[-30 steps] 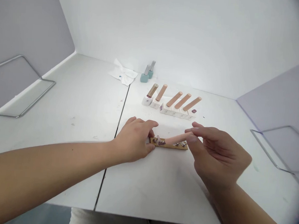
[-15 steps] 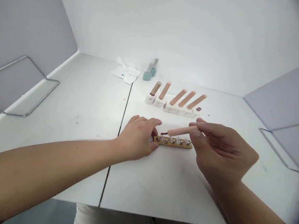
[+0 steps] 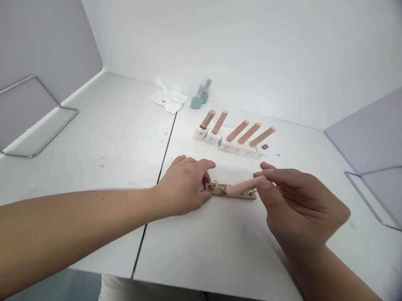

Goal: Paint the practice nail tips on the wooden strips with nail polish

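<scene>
Half a second ago the brush (image 3: 245, 186) was raised over the wooden strip (image 3: 242, 197); now it is lower and more tilted, its tip close by the second clip (image 3: 222, 189) from the left, so the work looks to be back at the clips. The right hand (image 3: 297, 203) pinches the handle between thumb and fingertips. The left hand (image 3: 184, 186), partly curled with its forefinger stretched out, holds the strip's left end on the tabletop (image 3: 198, 242). The white bottle (image 3: 200, 133) bears dark characters, perhaps "10"; print on the peach-capped bottles (image 3: 237, 148) is too small to read.
</scene>
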`<state>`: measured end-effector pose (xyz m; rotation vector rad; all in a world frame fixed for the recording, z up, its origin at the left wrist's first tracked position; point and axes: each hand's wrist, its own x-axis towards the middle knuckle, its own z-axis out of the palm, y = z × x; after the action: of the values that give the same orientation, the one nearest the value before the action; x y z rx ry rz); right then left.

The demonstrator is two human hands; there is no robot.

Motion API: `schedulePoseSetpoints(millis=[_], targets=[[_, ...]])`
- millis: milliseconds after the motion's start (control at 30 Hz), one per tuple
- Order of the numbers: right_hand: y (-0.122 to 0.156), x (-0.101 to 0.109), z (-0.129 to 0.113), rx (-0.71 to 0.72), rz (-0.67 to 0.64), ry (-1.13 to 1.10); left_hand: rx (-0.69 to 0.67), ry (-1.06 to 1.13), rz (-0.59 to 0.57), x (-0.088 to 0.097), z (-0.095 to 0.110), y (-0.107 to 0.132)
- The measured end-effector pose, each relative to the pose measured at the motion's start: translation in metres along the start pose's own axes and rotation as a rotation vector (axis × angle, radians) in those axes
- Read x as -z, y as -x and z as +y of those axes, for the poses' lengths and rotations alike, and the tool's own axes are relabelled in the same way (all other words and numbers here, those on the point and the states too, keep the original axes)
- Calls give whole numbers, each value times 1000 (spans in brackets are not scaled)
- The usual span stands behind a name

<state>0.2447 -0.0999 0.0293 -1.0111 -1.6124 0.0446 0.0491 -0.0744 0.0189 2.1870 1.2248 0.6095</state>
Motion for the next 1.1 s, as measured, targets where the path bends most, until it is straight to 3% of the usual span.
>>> schedulePoseSetpoints(millis=[133, 600, 767, 967, 1100], targets=[[0, -2, 1, -4, 58, -2, -4, 4, 0, 1, 0, 0], [2, 0, 8, 29, -48, 31, 2, 1, 6, -1, 0, 1], [1, 1, 6, 41, -43, 8, -1, -4, 1, 1, 1, 1], [-1, -4, 0, 35, 62, 3, 13, -10, -8, 1, 2, 1], [-1, -5, 1, 53, 11, 20, 19, -8, -12, 2, 4, 0]])
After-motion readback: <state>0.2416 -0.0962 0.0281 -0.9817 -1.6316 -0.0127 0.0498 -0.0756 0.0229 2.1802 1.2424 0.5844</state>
